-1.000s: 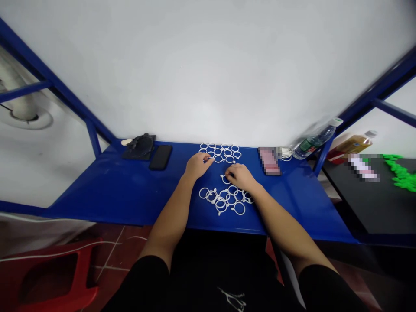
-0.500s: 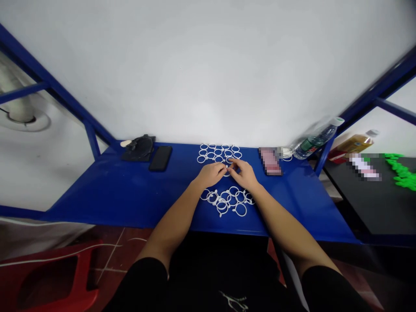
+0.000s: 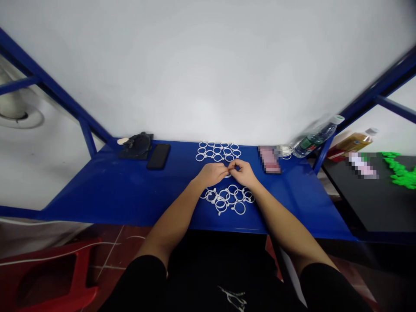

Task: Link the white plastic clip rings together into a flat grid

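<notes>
My left hand (image 3: 212, 174) and my right hand (image 3: 242, 172) meet over the middle of the blue table, fingertips pinched together. Between them they grip a white plastic ring (image 3: 228, 175); only its lower edge shows, and the fingers hide the rest. Behind the hands, white rings (image 3: 218, 158) lie in fairly even rows near the wall. In front of the hands, between my forearms, is a loose, overlapping pile of similar white rings (image 3: 221, 204), each with a small knob on its rim.
A black phone (image 3: 158, 156) and a crumpled dark bag (image 3: 138, 145) lie at left on the blue table (image 3: 130, 190). To the right are a blurred-out pink object (image 3: 269, 160), a white cable (image 3: 286, 151) and a leaning bottle (image 3: 316, 138). Green pieces (image 3: 403, 173) sit on a dark neighbouring table.
My fingertips have drawn closer together around the ring, and the right fingers have curled in. The view has shifted slightly; the other rings stay where they were.
</notes>
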Available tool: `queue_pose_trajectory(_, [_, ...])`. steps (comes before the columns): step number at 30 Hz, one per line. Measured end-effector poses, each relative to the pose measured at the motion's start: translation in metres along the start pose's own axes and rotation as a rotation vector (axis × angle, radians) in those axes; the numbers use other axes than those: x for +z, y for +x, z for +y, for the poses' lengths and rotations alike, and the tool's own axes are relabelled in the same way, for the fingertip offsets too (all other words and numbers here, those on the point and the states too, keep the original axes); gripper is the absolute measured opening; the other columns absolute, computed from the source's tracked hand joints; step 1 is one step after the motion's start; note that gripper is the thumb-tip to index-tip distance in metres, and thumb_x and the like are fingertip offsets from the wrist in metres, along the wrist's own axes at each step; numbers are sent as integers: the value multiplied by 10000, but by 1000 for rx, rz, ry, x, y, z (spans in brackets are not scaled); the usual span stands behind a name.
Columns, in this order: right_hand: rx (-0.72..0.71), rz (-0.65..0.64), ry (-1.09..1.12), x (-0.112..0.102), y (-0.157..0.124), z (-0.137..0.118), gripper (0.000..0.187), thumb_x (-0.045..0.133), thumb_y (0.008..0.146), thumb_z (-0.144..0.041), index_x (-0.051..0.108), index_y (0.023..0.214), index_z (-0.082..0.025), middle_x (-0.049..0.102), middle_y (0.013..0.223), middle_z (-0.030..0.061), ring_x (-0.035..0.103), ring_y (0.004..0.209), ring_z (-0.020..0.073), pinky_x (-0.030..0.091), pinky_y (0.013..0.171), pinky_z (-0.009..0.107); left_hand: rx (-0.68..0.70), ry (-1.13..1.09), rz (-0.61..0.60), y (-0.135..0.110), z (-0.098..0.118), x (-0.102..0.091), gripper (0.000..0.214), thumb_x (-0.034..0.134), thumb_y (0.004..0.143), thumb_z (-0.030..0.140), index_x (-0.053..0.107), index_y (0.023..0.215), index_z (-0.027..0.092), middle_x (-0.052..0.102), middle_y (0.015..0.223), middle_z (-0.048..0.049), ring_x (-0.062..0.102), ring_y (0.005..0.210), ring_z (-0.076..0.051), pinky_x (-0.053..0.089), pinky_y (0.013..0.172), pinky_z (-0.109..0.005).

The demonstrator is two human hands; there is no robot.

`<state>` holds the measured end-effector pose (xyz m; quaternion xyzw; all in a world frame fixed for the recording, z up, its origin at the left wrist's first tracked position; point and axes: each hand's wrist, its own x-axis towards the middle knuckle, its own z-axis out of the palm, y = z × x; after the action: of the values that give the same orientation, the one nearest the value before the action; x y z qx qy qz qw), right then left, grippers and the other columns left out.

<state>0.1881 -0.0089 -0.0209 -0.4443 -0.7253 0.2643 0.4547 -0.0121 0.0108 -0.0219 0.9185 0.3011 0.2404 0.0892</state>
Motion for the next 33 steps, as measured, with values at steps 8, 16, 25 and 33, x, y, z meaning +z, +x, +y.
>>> queue_pose_trajectory(8, [-106,-6,-128,-9,1,2,255,634,810,-146,737,1029,-224,723,974,50,643,809,187,534,779,340,-302,29,57,-3,-13,-21,261,561,1032,337,774,946,215,735,933,-54,663,871,-185,474,770,-288])
queue_pose_trajectory(16, [-97,-538,-216,-10,-1,1,152,791,840,-212,809,988,-236,735,965,46,687,864,192,541,783,313,-572,12,31,-12,-38,-34,267,696,950,430,784,1110,236,758,1106,-60,695,1021,-225,520,915,-320])
queue_pose_trajectory(25, [-24,-554,-272,-29,1,6,417,905,739,-458,798,1082,-246,715,911,14,667,771,169,502,710,271,-543,-24,-9,-10,-32,-32,300,773,890,286,752,1187,259,756,1125,-35,695,1053,-208,530,914,-293])
queue_pose_trajectory(33, [-83,-402,-573,-24,-2,5,154,662,892,-115,751,909,-240,745,913,46,672,795,189,451,688,273,-555,-16,137,-10,-41,-24,234,710,907,189,768,1128,235,748,1112,-57,714,987,-213,543,835,-306])
